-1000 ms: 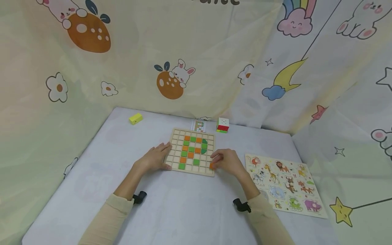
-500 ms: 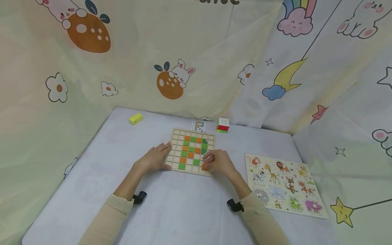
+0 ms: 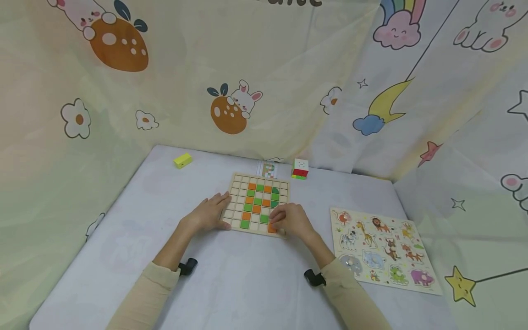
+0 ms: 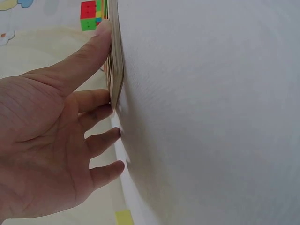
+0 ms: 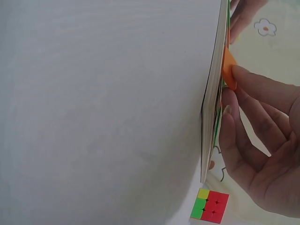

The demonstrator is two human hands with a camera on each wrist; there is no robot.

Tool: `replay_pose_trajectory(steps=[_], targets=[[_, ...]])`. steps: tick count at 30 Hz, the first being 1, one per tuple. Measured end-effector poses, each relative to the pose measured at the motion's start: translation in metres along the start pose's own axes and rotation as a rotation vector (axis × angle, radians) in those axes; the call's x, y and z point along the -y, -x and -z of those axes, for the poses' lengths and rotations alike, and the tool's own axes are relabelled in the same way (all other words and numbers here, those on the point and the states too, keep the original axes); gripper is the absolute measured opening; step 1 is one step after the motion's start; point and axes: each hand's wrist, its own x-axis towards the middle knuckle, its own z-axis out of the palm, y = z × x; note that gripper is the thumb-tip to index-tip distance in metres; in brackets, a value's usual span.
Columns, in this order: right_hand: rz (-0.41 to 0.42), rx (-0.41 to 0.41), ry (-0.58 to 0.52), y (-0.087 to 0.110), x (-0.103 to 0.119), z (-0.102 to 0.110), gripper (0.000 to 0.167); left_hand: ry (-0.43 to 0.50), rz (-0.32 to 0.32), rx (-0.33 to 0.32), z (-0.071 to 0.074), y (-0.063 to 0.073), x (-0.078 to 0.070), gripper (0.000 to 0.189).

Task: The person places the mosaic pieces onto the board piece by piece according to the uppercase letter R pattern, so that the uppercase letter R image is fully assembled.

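Note:
A wooden grid board (image 3: 237,212) lies mid-table, with green and orange tiles forming a letter-like pattern on it. My left hand (image 3: 207,213) rests along its left side, fingers extended, the thumb at the near left corner. In the left wrist view that thumb (image 4: 89,58) lies against the board's edge. My right hand (image 3: 294,221) pinches an orange square tile (image 3: 272,228) over the near row, right of the middle. The right wrist view shows this tile (image 5: 228,70) tilted against the board's face, the thumb on it; the fingers behind are partly hidden.
Behind the board lies a small pattern card (image 3: 269,170), with a colourful puzzle cube (image 3: 300,167) to its right. A yellow block (image 3: 183,160) sits at the back left. To the right is an animal puzzle board (image 3: 384,278). Printed cloth hangs behind the table.
My right hand has moved left across the board's near row, carrying the orange tile from the right edge inward. The left hand has stayed in place.

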Motion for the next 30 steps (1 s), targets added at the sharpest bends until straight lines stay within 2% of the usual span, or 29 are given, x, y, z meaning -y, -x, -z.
replay_pose_trajectory(steps=[14,30], targets=[[-0.040,-0.032,0.065,0.0023,0.0011,-0.0024,0.021,-0.001,-0.003,-0.002,-0.0002,-0.0014,0.0006,0.101],[-0.049,-0.072,0.055,0.0039,-0.0013,0.0072,0.025,0.002,-0.028,-0.005,-0.0035,-0.0043,0.0088,0.102]])
